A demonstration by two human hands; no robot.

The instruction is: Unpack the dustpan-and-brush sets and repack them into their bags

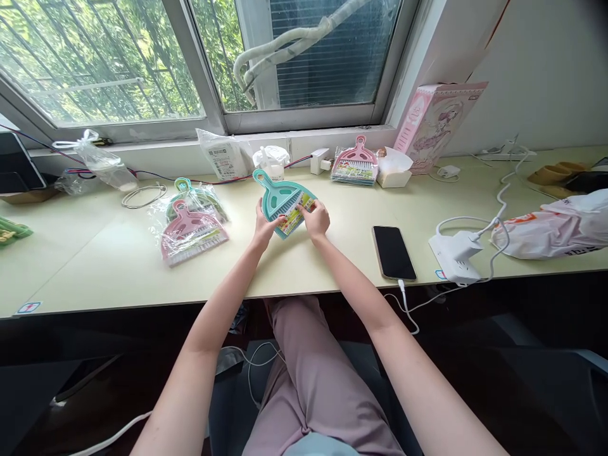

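Above the desk I hold a teal mini dustpan and brush set (279, 196) in both hands, its handle pointing up and to the left. A yellow printed label runs across its bristles. My left hand (266, 226) grips the lower left edge, thumb on the label. On the opposite side my right hand (315, 220) pinches the right end of the label. To the left lie a pink dustpan set (190, 233) and a green dustpan set (209, 199) in clear plastic. Another pink dustpan set (356, 166) rests at the back by the window sill.
A phone (394, 252) lies right of my arms, plugged into a white cable. Further right are a power strip (455, 256) and a plastic bag (555, 228). At the back stand a tissue pack (395, 168) and a pink box (437, 126). A coiled cable (142, 196) lies left.
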